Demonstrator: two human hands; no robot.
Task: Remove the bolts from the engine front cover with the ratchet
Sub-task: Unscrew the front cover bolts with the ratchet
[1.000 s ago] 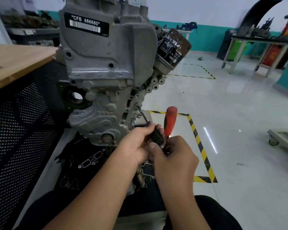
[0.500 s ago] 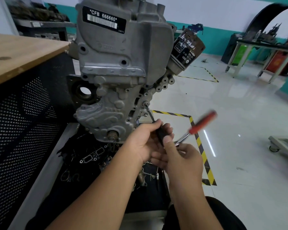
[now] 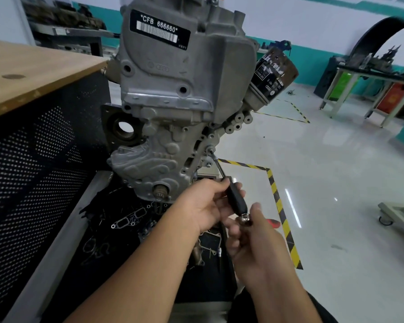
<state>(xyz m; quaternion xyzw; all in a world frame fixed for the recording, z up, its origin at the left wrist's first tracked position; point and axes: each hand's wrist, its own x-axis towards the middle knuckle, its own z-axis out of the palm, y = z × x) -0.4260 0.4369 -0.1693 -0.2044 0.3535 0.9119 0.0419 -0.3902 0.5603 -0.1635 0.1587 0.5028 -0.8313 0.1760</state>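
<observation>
Over the last second the red ratchet handle [image 3: 273, 223] has swung from upright, through a slant to the right, down to a position almost hidden behind the right hand [image 3: 254, 238], whose fingers curl round the ratchet head. This indicates one full loosening stroke on the bolt [image 3: 210, 150]; the bolt still sits in the engine front cover [image 3: 163, 141], above and beyond the grip. The left hand [image 3: 205, 206] clamps the black extension grip [image 3: 236, 199], steadying the shaft. Legible writing: a black plate reading "*CFB 666660*" [image 3: 159, 27] with a barcode; the oil filter [image 3: 274, 76] text is unreadable.
</observation>
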